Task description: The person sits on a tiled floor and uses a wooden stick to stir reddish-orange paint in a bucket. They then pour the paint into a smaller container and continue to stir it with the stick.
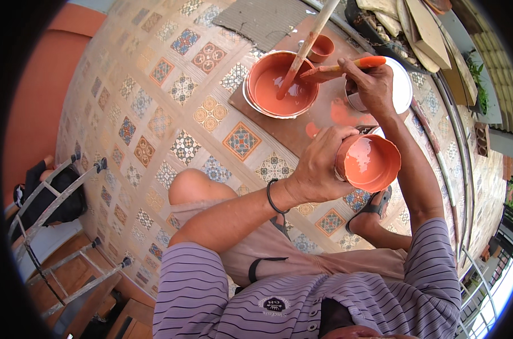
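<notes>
My left hand (319,165) is wrapped round a small tub (393,148) with orange paint in it, its mouth tilted up toward me. In my right hand (374,87) is a paintbrush (372,62) with an orange handle; its paint-coated bristle end reaches over the right rim of a paint bucket (247,97). That bucket holds more orange paint, and a long stirring stick (315,35) stands slanted in it. Just behind the bucket sits a small orange-stained cup (326,47). A white container (403,86) is partly hidden behind my right hand.
The bucket stands on a paint-spotted brown board (255,117) on the patterned tile floor (154,121). Beyond it lies a grey mat (256,22). Pipes (446,113) and stacked slabs (423,37) line the right side. A metal ladder (55,198) lies at the left.
</notes>
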### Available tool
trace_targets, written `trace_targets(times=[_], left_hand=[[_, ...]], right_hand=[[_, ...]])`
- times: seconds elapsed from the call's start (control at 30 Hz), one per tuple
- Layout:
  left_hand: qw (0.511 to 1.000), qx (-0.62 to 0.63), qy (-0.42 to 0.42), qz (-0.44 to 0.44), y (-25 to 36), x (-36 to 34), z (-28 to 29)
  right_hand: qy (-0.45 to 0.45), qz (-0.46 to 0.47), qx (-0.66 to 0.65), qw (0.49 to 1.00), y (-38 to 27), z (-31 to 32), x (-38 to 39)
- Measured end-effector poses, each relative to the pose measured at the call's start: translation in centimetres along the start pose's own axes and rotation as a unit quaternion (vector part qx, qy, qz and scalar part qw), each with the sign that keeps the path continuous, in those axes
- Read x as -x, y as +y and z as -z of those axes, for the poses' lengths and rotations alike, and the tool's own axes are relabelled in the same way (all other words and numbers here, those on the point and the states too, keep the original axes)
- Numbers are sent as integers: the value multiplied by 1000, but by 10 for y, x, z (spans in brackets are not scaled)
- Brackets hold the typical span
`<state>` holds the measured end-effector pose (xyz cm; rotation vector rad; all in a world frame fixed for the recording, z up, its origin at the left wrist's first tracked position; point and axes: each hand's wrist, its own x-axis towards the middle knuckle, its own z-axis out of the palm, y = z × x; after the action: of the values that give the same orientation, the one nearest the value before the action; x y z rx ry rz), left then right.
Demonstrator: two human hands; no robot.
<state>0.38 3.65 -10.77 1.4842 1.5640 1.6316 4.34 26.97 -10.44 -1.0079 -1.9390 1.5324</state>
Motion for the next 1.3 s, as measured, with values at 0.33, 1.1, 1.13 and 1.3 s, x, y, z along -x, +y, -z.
trace_targets(times=[0.33,1.1,1.13,1.3], left_hand=[[999,2,20,-34,5,-9,3],[998,2,38,-46,8,-8,6],[998,0,39,-46,8,-8,6],[999,-7,38,-34,9,-5,3]], right_hand=[[-76,-55,31,995,17,-6,11],[-146,96,80,981,-5,24,16],[-177,147,99,968,-4,22,13],[-279,272,202,899,-1,22,12]])
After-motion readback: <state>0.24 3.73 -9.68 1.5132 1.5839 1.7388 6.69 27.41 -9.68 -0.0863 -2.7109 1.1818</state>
